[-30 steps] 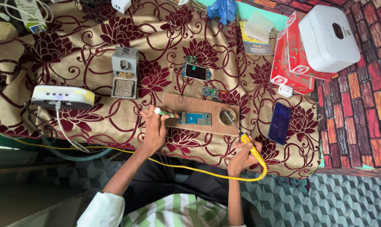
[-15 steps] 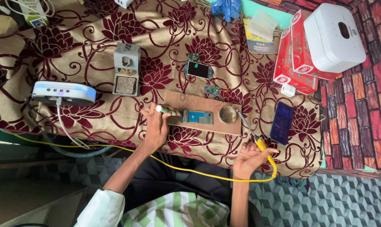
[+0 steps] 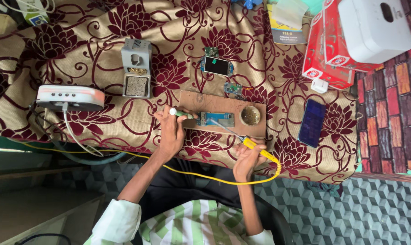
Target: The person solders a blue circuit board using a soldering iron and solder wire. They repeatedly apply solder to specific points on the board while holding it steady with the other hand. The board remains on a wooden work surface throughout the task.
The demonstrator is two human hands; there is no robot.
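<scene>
Head view: right hand (image 3: 245, 159) is gripping a yellow soldering iron (image 3: 255, 149), tip reaching the blue circuit board (image 3: 216, 119) on the wooden board (image 3: 223, 103); left hand (image 3: 171, 129) is pinching a green-tipped tool (image 3: 180, 113) just left of that board. Soldering looks underway, joint unfinished; solder pot (image 3: 250, 115) sitting right of it

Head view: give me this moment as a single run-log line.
left hand: holds green-tipped tool at circuit board | right hand: holds yellow soldering iron, tip toward board | board on wooden block
</scene>
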